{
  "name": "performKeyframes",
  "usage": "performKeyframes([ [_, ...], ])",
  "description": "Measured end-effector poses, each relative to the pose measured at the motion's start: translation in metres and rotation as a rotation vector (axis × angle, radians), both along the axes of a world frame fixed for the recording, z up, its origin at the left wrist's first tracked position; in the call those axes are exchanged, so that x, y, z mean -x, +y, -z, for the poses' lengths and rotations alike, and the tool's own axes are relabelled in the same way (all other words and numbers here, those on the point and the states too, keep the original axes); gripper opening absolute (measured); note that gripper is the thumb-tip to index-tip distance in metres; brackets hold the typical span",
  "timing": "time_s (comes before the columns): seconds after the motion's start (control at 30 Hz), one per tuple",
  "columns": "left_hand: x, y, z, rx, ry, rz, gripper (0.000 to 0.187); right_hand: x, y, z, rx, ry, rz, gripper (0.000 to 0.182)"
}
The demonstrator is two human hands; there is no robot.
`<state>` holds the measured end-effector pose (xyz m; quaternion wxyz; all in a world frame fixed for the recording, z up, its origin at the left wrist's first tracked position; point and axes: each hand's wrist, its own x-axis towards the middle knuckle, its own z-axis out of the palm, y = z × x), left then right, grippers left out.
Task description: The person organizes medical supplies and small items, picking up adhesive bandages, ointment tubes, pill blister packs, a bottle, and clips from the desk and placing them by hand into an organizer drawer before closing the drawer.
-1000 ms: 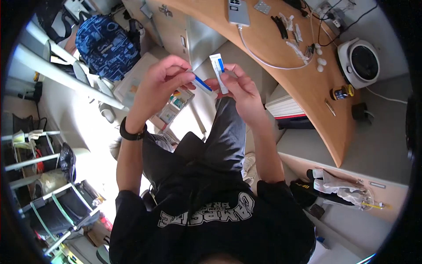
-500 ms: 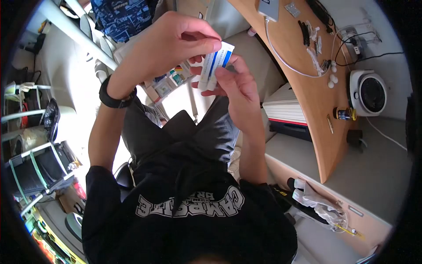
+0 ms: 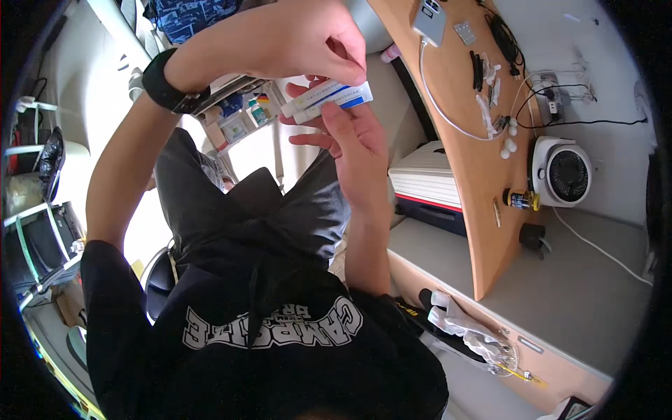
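Observation:
Two slim white tubes with blue bands and small print lie side by side in my right hand [image 3: 360,136], its thumb pressed across the nearer tube [image 3: 350,99] and its fingers behind. Above them, my left hand [image 3: 318,42] bends down over the flat upper-right end, thumb and fingertips pinched together right at it. The other tube [image 3: 306,100] is partly covered by the left hand. A black band [image 3: 168,84] is around my left wrist.
At right, a wooden desk [image 3: 458,175] holds a power bank [image 3: 430,24] with a white cable, a small white fan [image 3: 563,175], a dark yellow-capped bottle [image 3: 521,199] and cables. A metal rack [image 3: 42,231] stands at left.
The tubes have turned from steep to nearly level, their lower ends swinging left. My left hand has risen a little and stays at their end. The whole view has shifted slightly.

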<state>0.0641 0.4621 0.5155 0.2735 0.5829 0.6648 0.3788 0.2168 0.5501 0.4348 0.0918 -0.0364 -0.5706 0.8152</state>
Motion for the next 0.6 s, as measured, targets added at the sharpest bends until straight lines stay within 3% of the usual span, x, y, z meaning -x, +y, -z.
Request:
performKeyframes([
  [0.23,0.01,0.0,-0.004,-0.005,-0.088,0.145,0.025,0.001,-0.003,0.006,0.048,0.03,0.003,0.041],
  [0.33,0.004,0.001,-0.018,0.228,-0.103,0.084,0.025,0.001,-0.003,0.009,0.054,0.02,-0.003,0.042],
  [0.43,0.013,0.004,-0.004,0.045,-0.061,0.188,0.025,0.002,-0.003,0.011,0.062,0.033,-0.008,0.042],
  [0.53,0.012,-0.001,-0.022,0.177,-0.139,0.184,0.024,0.001,-0.005,0.008,0.078,0.026,0.004,0.04],
  [0.6,0.007,0.007,0.005,0.06,-0.099,0.114,0.022,0.001,-0.005,0.009,0.104,0.014,0.011,0.038],
])
